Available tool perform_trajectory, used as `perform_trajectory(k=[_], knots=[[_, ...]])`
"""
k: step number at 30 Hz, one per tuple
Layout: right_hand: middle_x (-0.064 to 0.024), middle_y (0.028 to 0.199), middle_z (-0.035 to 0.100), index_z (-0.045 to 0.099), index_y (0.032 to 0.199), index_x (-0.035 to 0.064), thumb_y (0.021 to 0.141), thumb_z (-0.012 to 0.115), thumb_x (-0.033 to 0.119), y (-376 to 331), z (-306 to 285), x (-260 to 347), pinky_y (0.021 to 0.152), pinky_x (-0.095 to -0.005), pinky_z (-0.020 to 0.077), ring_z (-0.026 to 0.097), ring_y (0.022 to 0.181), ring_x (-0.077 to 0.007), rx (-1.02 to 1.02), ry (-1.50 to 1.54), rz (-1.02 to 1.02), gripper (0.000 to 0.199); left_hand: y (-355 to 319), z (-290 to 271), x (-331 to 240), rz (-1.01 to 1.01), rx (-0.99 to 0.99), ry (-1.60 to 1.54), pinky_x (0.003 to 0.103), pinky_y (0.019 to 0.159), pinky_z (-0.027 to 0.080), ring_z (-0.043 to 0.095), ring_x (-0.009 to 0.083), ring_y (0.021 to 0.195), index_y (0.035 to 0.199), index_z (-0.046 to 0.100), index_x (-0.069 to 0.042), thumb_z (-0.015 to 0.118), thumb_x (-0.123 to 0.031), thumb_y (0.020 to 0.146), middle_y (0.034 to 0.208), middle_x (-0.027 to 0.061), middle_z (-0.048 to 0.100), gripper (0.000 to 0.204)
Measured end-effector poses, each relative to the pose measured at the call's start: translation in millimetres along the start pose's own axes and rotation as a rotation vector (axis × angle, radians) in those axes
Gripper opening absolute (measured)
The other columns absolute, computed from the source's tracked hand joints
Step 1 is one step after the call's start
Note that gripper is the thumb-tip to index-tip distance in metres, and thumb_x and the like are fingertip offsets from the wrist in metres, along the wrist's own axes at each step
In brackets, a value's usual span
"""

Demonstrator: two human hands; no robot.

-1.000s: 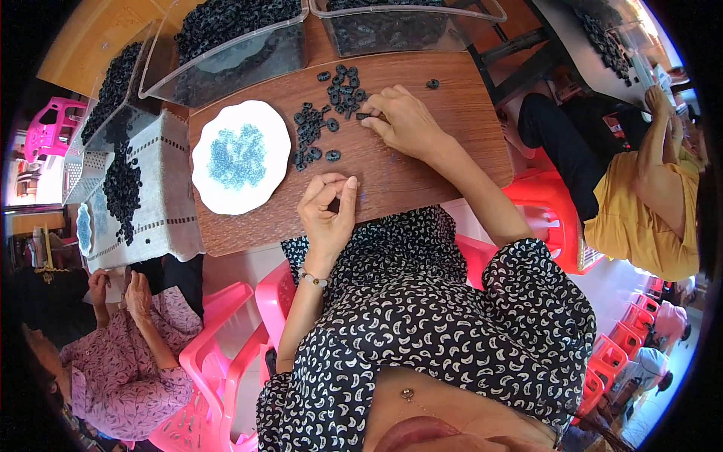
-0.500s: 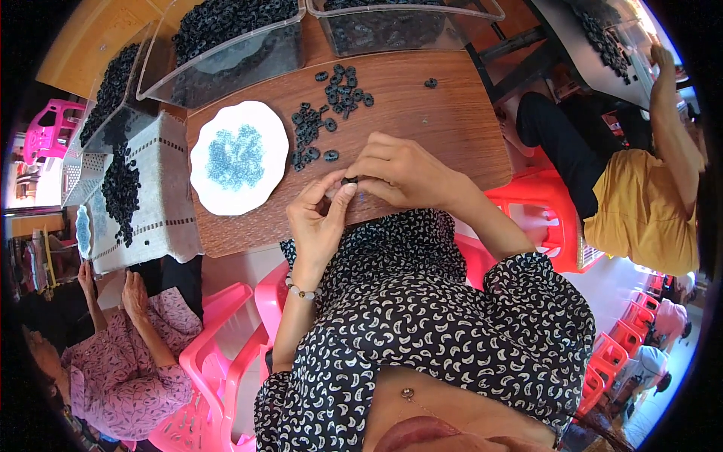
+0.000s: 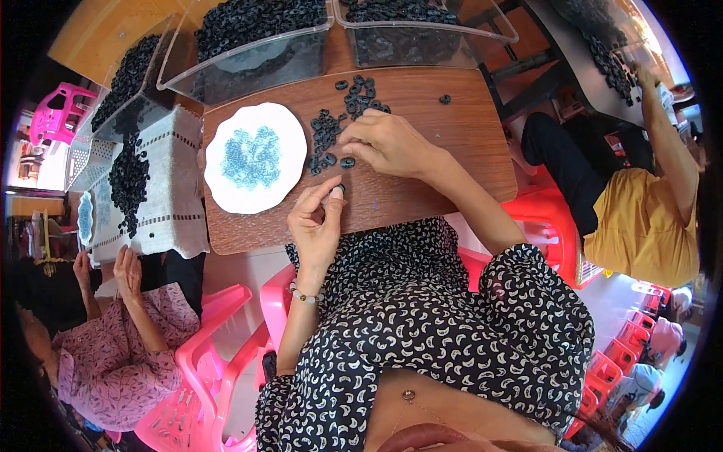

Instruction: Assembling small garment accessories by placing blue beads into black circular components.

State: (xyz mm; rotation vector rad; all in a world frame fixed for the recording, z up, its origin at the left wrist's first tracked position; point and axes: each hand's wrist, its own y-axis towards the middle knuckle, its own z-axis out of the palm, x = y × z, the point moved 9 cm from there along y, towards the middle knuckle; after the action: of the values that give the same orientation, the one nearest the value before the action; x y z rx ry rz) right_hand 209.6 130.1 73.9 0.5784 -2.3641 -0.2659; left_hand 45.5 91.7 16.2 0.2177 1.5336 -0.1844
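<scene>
Black pieces [image 3: 325, 132] on table [image 3: 459, 128] amid chairs [image 3: 535, 209]

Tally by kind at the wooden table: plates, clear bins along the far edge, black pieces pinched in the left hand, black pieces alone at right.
White plate: 1
Clear bins: 2
Pinched black piece, left hand: 1
Lone black piece: 1
Total: 5

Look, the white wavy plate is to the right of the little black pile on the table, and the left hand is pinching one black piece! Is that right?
Not quite: the head view shows the white wavy plate to the left of the little black pile. The left hand is indeed pinching one black piece.
</scene>
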Motion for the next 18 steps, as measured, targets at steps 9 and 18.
perform_trajectory(k=[9, 18], knots=[[-0.015, 0.088, 0.07, 0.072, 0.096, 0.0049, 0.088, 0.067, 0.014, 62, 33, 25, 0.084, -0.0451, 0.0512, 0.064, 0.095, -0.034, 0.033, 0.008, -0.117, 0.013, -3, -13, 4, 0.056, -0.059, 0.061, 0.022, 0.067, 0.04, 0.048, 0.007, 0.075, 0.115, 0.073, 0.0, 0.074, -0.012, 0.093, 0.087, 0.0, 0.06, 0.025], [-0.0176, 0.092, 0.071, 0.074, 0.091, 0.0036, 0.084, 0.074, 0.017, 88, 76, 24, 0.085, -0.0474, 0.0504, 0.065, 0.097, -0.0366, 0.23, -0.144, 0.022, 0.015, -7, -24, 3, 0.05, -0.109, 0.109, 0.024, 0.066, 0.044, 0.055, 0.009, 0.069, 0.115, 0.073, 0.0, 0.069, -0.017, 0.098, 0.077, 0.0026, 0.062, 0.025]])
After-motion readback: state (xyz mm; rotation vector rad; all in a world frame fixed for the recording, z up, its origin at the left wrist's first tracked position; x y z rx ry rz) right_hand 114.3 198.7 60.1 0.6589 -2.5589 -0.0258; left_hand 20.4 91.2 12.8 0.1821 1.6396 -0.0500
